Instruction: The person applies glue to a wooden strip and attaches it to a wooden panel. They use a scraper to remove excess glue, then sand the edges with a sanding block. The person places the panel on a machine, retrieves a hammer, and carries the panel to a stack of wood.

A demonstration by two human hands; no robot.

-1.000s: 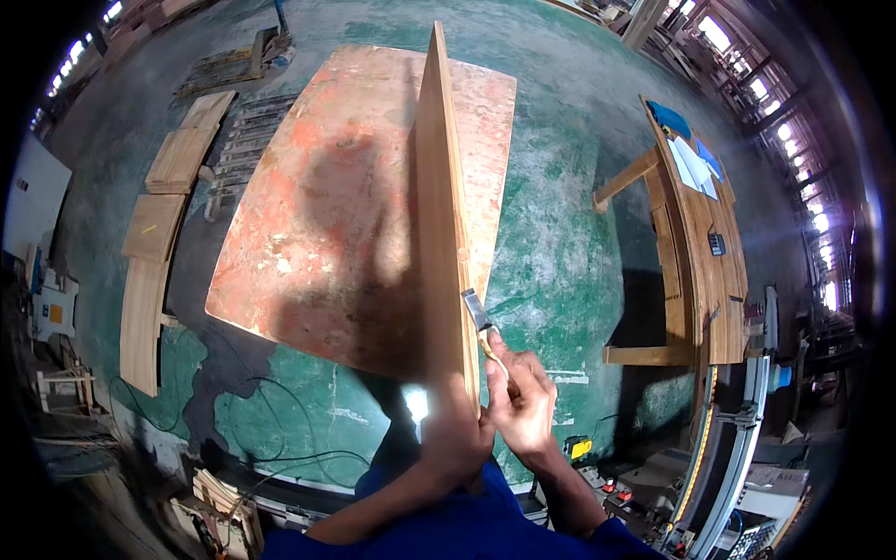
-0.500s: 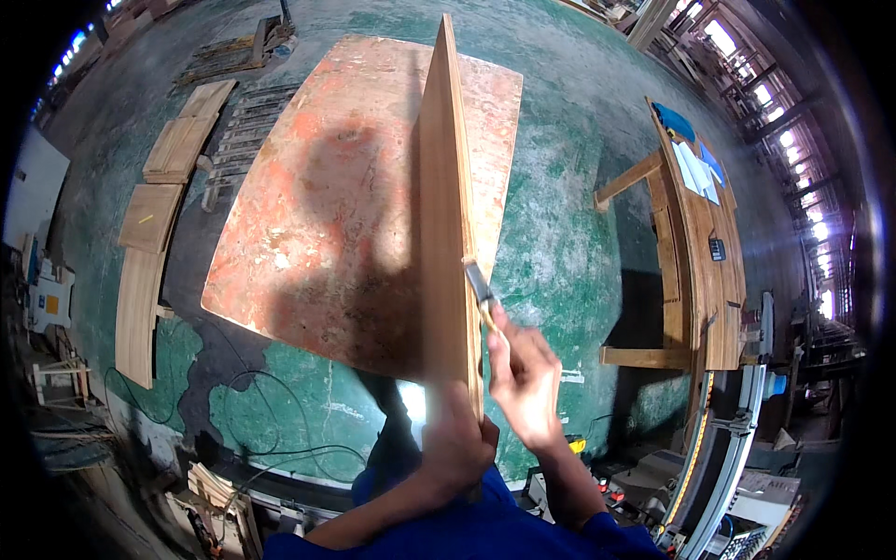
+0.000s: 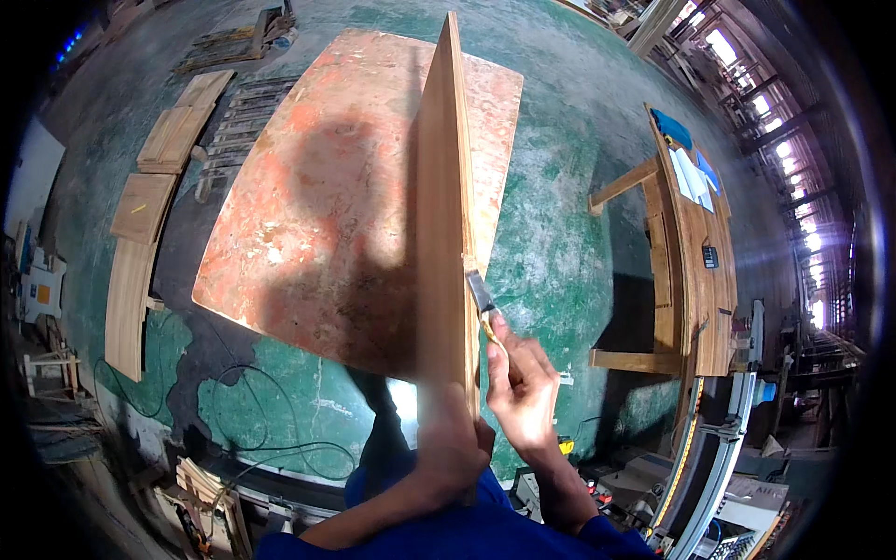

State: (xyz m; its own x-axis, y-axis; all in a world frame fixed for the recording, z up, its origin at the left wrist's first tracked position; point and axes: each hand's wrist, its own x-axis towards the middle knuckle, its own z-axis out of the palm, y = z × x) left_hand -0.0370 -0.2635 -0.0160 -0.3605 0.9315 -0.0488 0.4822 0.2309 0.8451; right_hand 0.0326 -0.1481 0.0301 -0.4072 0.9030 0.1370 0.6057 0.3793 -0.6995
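Observation:
A long wooden board [image 3: 441,205] stands on edge in front of me, its narrow edge facing up and right. My left hand [image 3: 455,439] is closed around the near end of the board; it is somewhat blurred and its fingers are partly hidden. In my right hand [image 3: 525,387] I hold a small scraper [image 3: 480,291] with a flat metal blade and a pale yellowish handle. The blade tip lies at the board's edge, about midway along it. Beneath and behind the board is a worn, reddish tabletop [image 3: 327,233].
Several flat wooden panels [image 3: 140,205] lie in a row at the left, beside a slatted pallet [image 3: 247,126]. A wooden workbench [image 3: 695,271] with papers and a blue cloth [image 3: 670,129] is at the right. Black cable [image 3: 257,420] loops over the green floor.
The scraper's blade has shifted slightly nearer to me along the board's edge. Both hands keep their holds, and the whole view has shifted a little.

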